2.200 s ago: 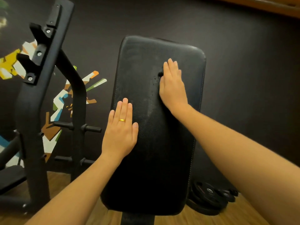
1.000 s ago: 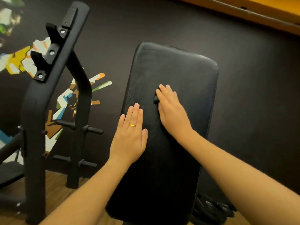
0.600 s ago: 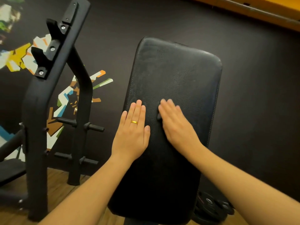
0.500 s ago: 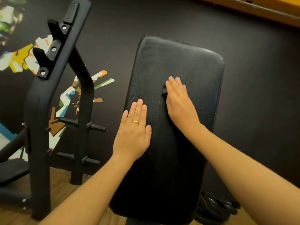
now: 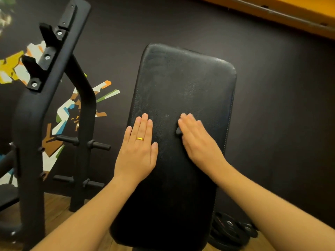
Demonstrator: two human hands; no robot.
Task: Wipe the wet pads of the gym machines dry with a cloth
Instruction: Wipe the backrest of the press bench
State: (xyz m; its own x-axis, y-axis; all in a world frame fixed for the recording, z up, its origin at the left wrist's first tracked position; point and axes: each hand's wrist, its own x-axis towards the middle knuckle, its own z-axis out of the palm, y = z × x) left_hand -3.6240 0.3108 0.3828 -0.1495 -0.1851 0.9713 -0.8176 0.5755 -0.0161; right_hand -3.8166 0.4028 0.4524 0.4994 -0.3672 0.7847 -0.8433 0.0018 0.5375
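Note:
A tall black back pad (image 5: 184,82) of a gym bench fills the middle of the view. My left hand (image 5: 137,151) lies flat on its left side, fingers straight, a gold ring on one finger. My right hand (image 5: 197,142) presses flat on the pad's middle with straight fingers, slightly blurred. Under it sits a dark cloth (image 5: 178,131); only a small fold shows at the hand's left edge.
A black steel rack (image 5: 52,98) with weight pegs stands to the left. Black weight plates (image 5: 230,232) lie on the wooden floor at the lower right. Behind the pad is a dark wall with a colourful mural (image 5: 67,113) and an orange ledge (image 5: 282,11).
My right hand has slid the cloth down the pad from higher up to level with my left hand's fingers. My left hand has stayed flat on the pad's left side.

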